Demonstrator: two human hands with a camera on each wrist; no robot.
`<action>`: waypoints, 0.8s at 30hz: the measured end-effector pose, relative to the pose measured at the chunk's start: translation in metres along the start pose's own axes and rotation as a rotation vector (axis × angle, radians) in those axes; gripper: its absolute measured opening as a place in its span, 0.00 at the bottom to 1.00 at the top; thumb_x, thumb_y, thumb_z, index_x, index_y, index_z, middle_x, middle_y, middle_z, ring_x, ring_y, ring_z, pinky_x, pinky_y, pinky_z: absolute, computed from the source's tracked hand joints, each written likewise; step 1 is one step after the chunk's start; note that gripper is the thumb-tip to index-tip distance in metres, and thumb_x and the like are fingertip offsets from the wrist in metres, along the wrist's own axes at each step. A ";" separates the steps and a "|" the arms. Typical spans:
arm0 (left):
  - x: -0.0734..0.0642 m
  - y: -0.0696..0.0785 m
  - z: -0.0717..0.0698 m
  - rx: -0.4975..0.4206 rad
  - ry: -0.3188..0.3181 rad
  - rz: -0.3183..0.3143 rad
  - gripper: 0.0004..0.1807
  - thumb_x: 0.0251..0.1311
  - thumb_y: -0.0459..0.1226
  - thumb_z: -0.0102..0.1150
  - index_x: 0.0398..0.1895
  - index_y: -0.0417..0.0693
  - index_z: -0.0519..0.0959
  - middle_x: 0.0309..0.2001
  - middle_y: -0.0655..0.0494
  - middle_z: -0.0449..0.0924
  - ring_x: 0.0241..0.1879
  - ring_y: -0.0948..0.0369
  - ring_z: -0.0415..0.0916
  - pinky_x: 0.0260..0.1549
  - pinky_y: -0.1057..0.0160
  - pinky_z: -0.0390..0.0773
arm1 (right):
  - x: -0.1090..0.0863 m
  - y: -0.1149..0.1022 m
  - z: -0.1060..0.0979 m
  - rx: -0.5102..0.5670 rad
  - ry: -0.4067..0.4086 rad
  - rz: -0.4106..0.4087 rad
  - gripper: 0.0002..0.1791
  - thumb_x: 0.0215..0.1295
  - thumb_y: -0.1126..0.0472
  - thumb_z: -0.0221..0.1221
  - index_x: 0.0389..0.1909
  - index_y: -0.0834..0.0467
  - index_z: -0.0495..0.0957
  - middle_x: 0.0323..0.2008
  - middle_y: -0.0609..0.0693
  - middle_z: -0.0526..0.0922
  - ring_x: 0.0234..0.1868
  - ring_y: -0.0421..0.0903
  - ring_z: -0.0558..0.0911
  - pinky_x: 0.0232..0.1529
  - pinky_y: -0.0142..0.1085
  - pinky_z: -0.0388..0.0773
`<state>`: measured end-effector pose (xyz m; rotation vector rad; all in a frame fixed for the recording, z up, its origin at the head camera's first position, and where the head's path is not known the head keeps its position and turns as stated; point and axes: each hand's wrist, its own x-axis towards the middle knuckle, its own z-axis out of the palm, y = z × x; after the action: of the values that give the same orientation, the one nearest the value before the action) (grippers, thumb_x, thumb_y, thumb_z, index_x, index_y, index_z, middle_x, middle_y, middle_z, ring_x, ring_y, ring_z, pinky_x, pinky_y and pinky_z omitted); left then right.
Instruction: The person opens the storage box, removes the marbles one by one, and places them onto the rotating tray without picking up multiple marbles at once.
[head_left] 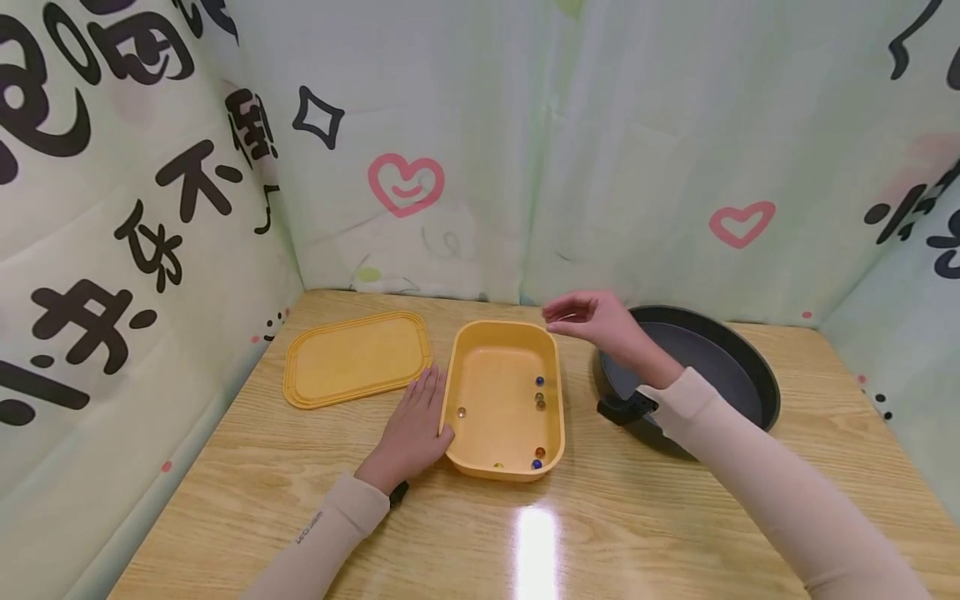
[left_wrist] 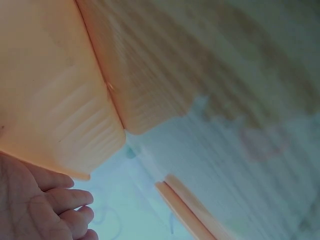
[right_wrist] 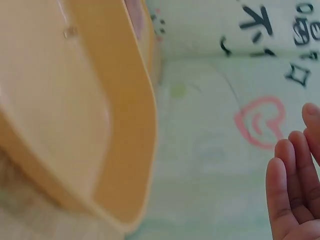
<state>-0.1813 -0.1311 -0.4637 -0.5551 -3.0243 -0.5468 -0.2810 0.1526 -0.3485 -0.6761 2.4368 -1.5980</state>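
Observation:
A yellow plastic tub (head_left: 498, 392) stands on the table with several marbles inside. A blue marble (head_left: 540, 381) and two brownish ones lie along its right side; an orange-red marble (head_left: 540, 452) and another blue one sit in the near right corner. One clear marble (head_left: 461, 412) is at the left. My left hand (head_left: 412, 429) rests with straight fingers against the tub's left wall. Above the tub's far right corner hovers my right hand (head_left: 588, 321), its fingers gently bent and the thumb apart from them. Nothing shows between these fingers (right_wrist: 277, 187) in the right wrist view.
A yellow lid (head_left: 360, 358) lies flat at the left, close to my left fingertips. To the right stands a black frying pan (head_left: 720, 367), partly under my right forearm, its short handle (head_left: 626, 408) towards the tub. Printed curtains (head_left: 480, 250) enclose the table's back and sides.

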 end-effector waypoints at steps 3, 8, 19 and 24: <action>0.000 -0.001 0.000 0.010 0.004 -0.002 0.39 0.62 0.41 0.43 0.72 0.33 0.45 0.74 0.37 0.43 0.74 0.46 0.41 0.72 0.48 0.45 | 0.007 -0.003 0.024 0.011 -0.070 -0.001 0.15 0.58 0.64 0.63 0.46 0.65 0.80 0.44 0.58 0.84 0.40 0.37 0.82 0.41 0.28 0.81; 0.001 -0.001 0.001 0.022 0.005 -0.008 0.39 0.62 0.42 0.44 0.72 0.33 0.45 0.74 0.37 0.44 0.74 0.47 0.41 0.72 0.49 0.45 | 0.017 -0.001 0.060 -0.044 -0.173 0.003 0.14 0.57 0.65 0.63 0.45 0.63 0.81 0.44 0.61 0.83 0.41 0.44 0.83 0.41 0.32 0.81; 0.000 0.000 0.001 0.021 0.003 -0.013 0.40 0.61 0.42 0.45 0.72 0.33 0.46 0.74 0.37 0.45 0.74 0.47 0.41 0.72 0.49 0.45 | 0.032 0.022 0.106 -0.033 -0.349 0.023 0.16 0.54 0.71 0.64 0.45 0.72 0.78 0.44 0.68 0.81 0.38 0.43 0.82 0.44 0.35 0.82; 0.000 -0.001 0.000 0.030 0.006 -0.008 0.39 0.61 0.41 0.45 0.72 0.33 0.47 0.73 0.37 0.45 0.74 0.47 0.42 0.72 0.49 0.45 | 0.039 0.032 0.116 -0.105 -0.431 0.038 0.14 0.52 0.72 0.65 0.42 0.70 0.80 0.39 0.65 0.83 0.32 0.36 0.80 0.40 0.30 0.81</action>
<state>-0.1813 -0.1318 -0.4642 -0.5392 -3.0253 -0.5011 -0.2825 0.0493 -0.4214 -0.8794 2.2058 -1.1678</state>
